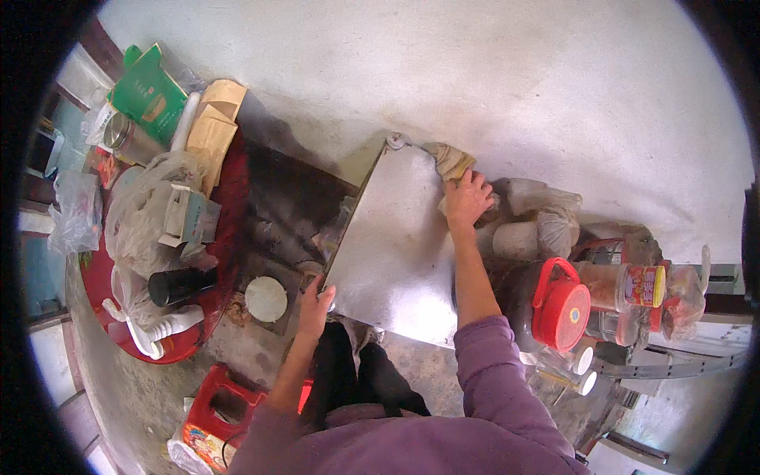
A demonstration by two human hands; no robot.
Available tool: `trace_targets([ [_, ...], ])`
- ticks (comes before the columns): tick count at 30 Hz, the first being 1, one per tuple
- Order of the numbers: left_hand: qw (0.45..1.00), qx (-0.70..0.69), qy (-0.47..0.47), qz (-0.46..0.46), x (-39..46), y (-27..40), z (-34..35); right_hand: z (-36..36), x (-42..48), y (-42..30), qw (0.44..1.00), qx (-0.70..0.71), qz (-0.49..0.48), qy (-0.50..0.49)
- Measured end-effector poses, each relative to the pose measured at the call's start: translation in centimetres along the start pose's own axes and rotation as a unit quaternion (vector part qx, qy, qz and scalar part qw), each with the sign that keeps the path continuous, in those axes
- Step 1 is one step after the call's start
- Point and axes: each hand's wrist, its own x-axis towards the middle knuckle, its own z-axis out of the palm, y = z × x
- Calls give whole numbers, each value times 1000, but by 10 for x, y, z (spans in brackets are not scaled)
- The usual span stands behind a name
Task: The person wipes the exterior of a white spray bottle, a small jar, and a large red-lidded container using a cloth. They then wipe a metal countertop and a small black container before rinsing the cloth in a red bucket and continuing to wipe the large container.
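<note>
A pale, smooth rectangular tabletop lies in front of me, its far side close to the wall. My left hand is at its near left corner, fingers on the edge. My right hand reaches to the far right part, its fingers on a folded tan and yellow cloth. Whether the fingers grip the cloth or only press on it is not clear. A small round whitish object sits at the far left corner. Next to my right hand are clear plastic bags with contents.
A red-lidded container and jars with a yellow lid stand at the right. On the left, a round red table holds plastic bags, a black cylinder and a green bag. A red stool stands below it.
</note>
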Motion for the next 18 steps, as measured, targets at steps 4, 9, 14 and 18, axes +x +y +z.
trace_targets([
  [4,1000,12,-11,18,4,7,3,-24,-45,-7,998,40,-58,-3],
  [9,1000,19,6,9,3,-17,-6,-85,-214,-14,959,179,-216,-27],
  [14,998,68,-3,6,0,-6,-7,-114,-241,-8,935,226,-243,-123],
  [18,999,20,-9,-46,-1,-7,-8,-75,-164,-54,955,266,-128,-15],
])
